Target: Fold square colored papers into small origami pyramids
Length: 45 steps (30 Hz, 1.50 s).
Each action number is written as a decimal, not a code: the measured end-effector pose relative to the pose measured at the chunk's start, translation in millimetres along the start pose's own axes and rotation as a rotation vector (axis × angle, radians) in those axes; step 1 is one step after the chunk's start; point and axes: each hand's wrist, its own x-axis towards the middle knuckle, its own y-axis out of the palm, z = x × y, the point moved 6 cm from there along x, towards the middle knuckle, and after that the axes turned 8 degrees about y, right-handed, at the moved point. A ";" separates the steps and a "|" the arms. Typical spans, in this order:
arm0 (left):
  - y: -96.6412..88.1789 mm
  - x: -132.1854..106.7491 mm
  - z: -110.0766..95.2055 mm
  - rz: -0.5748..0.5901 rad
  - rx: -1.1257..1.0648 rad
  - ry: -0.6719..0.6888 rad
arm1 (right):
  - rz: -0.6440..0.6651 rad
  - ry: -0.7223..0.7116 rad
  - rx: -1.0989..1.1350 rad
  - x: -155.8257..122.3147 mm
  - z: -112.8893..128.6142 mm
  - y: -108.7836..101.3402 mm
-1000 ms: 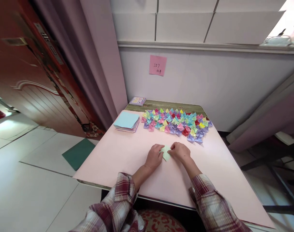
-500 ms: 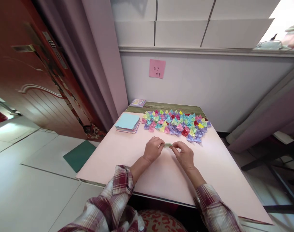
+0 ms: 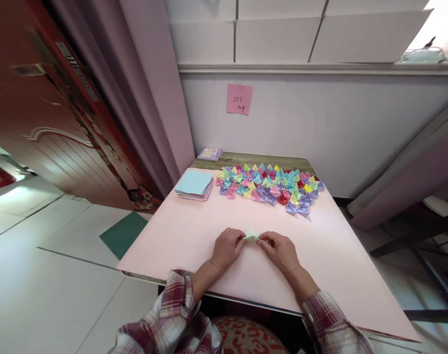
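A small piece of folded light green paper (image 3: 251,237) is pinched between my two hands, just above the pink table top. My left hand (image 3: 228,248) grips its left end with thumb and fingers closed. At its right end, my right hand (image 3: 279,250) pinches the paper in the same way. Beyond my hands lies a wide group of small folded paper shapes (image 3: 268,184) in purple, red, pink, yellow, green and blue. Their points stick upward.
A stack of square paper (image 3: 193,182), light blue on top, lies at the table's left. Behind it is a smaller printed pack (image 3: 210,154). A pink note (image 3: 239,99) is stuck on the wall. A dark green sheet (image 3: 124,235) lies on the floor to the left.
Both hands have come down a little toward me with the green paper between them. The paper's shape now shows wider and more plainly. The view has shifted slightly.
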 end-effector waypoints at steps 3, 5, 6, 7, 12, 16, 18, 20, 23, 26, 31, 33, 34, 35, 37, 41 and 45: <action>-2.8 2.8 5.3 -0.014 -0.060 -0.141 | -0.002 0.103 0.020 3.5 -1.8 -1.7; -2.5 4.5 7.6 -0.016 -0.079 -0.204 | -0.031 0.141 0.010 4.7 -1.3 -0.9; -1.9 5.2 8.4 -0.015 -0.083 -0.226 | -0.046 0.155 0.003 5.1 -0.9 -0.1; -1.2 5.9 9.0 -0.013 -0.082 -0.244 | -0.061 0.168 -0.006 5.5 -0.5 0.9; 2.1 7.8 8.8 -0.022 -0.007 -0.243 | -0.110 0.225 -0.058 5.2 -0.4 6.3; 5.4 8.6 0.8 -0.054 0.140 -0.089 | -0.197 0.106 -0.105 2.6 3.8 8.9; 11.4 9.1 -8.7 -0.029 0.248 0.063 | -0.242 -0.030 -0.149 1.0 9.6 11.6; 20.5 7.8 -19.4 0.029 0.344 0.216 | -0.239 -0.181 -0.192 -0.4 16.7 17.4; 31.9 2.7 -31.3 0.099 0.434 0.321 | -0.182 -0.310 -0.231 -1.5 24.7 26.4; 38.4 -3.5 -40.3 0.143 0.506 0.320 | -0.126 -0.314 -0.281 -1.6 29.8 31.0; 41.6 -10.3 -49.4 0.178 0.575 0.280 | -0.021 -0.258 -0.295 4.4 35.5 27.1; 42.0 -12.1 -50.1 0.196 0.559 0.279 | 0.040 -0.195 -0.238 13.7 34.7 22.0; 42.1 -13.1 -50.0 0.200 0.550 0.282 | 0.078 -0.149 -0.212 19.8 33.4 19.9; 41.9 -14.0 -49.7 0.198 0.543 0.286 | 0.116 -0.087 -0.199 26.6 31.2 18.3; 40.8 -15.8 -48.7 0.168 0.529 0.288 | 0.149 0.028 -0.218 40.1 27.8 15.6; 35.9 -20.1 -47.0 0.067 0.449 0.282 | 0.163 0.137 -0.263 59.4 29.1 17.5; 29.2 -24.2 -45.8 -0.001 0.379 0.299 | 0.215 0.232 -0.267 64.9 25.3 22.4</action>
